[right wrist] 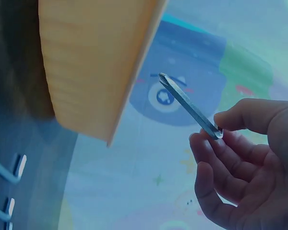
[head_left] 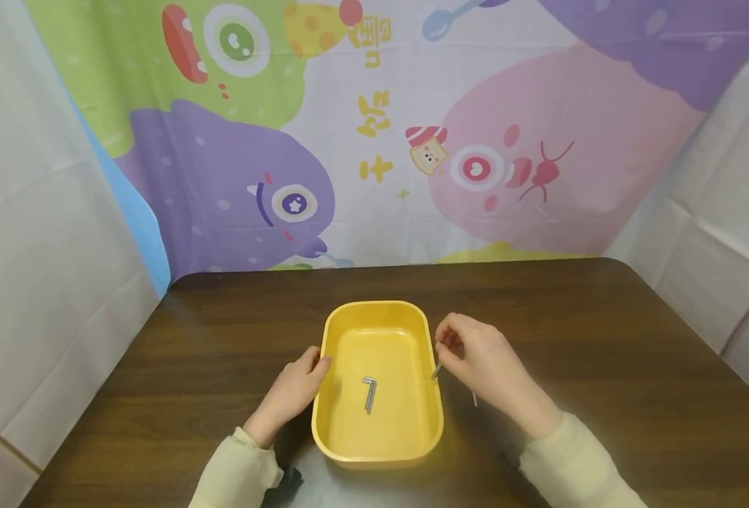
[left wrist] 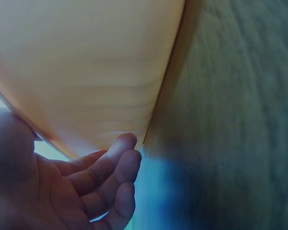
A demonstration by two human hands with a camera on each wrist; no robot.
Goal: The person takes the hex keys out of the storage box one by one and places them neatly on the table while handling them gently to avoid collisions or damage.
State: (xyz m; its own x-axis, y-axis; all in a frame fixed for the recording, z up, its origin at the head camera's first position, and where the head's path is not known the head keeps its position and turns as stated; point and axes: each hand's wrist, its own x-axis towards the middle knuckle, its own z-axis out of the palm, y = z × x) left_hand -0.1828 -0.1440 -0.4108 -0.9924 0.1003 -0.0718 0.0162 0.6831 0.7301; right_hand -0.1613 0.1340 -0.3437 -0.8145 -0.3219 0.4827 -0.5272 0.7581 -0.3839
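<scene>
A yellow plastic tray (head_left: 377, 305) sits on the table. My left hand (head_left: 294, 388) holds its left side, thumb over the rim and fingers against the outer wall (left wrist: 86, 62). Between thumb and fingertips my right hand (head_left: 478, 360) pinches an L-shaped hex key (right wrist: 189, 105), its long arm ending in a cross-shaped tip. That key is just outside the tray's right rim in the head view. On the tray floor lie L-shaped hex keys (head_left: 370, 398), close together near the middle.
More L-shaped metal keys (right wrist: 20, 167) lie on the table to the right of the tray, partly hidden by my right hand in the head view. The dark wooden table (head_left: 603, 339) ends at a cartoon-printed cloth (head_left: 374, 212) behind, with pale cloth on both sides.
</scene>
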